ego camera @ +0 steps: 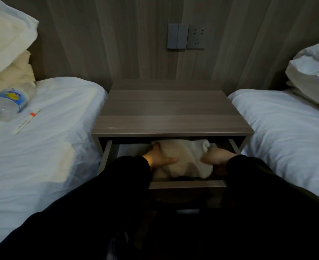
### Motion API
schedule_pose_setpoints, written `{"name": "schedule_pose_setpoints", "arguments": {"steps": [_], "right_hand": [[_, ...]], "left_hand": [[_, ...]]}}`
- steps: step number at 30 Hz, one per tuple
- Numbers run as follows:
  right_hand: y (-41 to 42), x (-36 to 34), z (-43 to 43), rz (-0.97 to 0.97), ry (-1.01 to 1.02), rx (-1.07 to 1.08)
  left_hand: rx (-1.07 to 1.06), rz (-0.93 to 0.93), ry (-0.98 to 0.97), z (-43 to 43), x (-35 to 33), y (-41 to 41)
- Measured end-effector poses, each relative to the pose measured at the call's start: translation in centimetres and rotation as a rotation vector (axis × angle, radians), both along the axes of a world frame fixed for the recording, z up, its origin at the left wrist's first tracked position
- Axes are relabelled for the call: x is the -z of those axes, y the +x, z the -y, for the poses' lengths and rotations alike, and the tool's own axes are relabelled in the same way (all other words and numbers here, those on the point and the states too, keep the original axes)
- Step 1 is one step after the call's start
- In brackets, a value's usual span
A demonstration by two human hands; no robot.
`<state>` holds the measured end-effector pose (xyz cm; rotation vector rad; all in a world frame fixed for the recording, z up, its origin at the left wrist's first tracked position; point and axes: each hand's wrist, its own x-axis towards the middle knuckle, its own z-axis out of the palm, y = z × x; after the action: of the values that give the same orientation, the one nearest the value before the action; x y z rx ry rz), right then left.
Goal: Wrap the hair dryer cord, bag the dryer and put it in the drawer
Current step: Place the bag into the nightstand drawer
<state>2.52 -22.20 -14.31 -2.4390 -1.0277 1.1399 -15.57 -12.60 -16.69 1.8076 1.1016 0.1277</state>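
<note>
A cream cloth bag (185, 158), bulging with something inside, lies in the pulled-out drawer (187, 184) of a grey-brown nightstand (170, 111). The hair dryer and its cord are hidden inside the bag. My left hand (159, 157) grips the bag's left side, thumb across the front. My right hand (217, 156) holds the bag's right side near its gathered top. Both arms are in black sleeves and reach into the drawer.
Beds with white sheets stand close on both sides of the nightstand. A plastic water bottle (8, 103) and a thin white packet (26, 121) lie on the left bed. Pillows sit at the back left and back right. A wall switch and socket (185, 36) are above the nightstand.
</note>
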Motion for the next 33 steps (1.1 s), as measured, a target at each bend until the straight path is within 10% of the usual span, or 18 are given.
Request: {"name": "schedule_pose_setpoints", "arguments": {"steps": [5,9,13,18,33], "right_hand": [[-0.2,-1.2,2.0,0.279,-0.103,-0.248],[-0.9,-2.1,6.2,0.291,0.329,-0.344],[-2.5,-3.6,10.1,0.204,0.283,-0.592],[-2.9,-2.2,11.0,0.546,0.408,-0.585],[-0.5,2.4,3.8,0.958,0.718,-0.399]], "left_hand": [[0.336,-0.400,0.424,2.0,-3.5,-0.2],[0.552,-0.224,0.337,4.7,-6.7,-1.9],[0.786,-0.338,0.436,7.1,-7.9,-3.4],[0.628,-0.373,0.809,8.5,-7.0,-3.4],[0.244,-0.208,1.034,3.6,-2.8,-1.3]]}}
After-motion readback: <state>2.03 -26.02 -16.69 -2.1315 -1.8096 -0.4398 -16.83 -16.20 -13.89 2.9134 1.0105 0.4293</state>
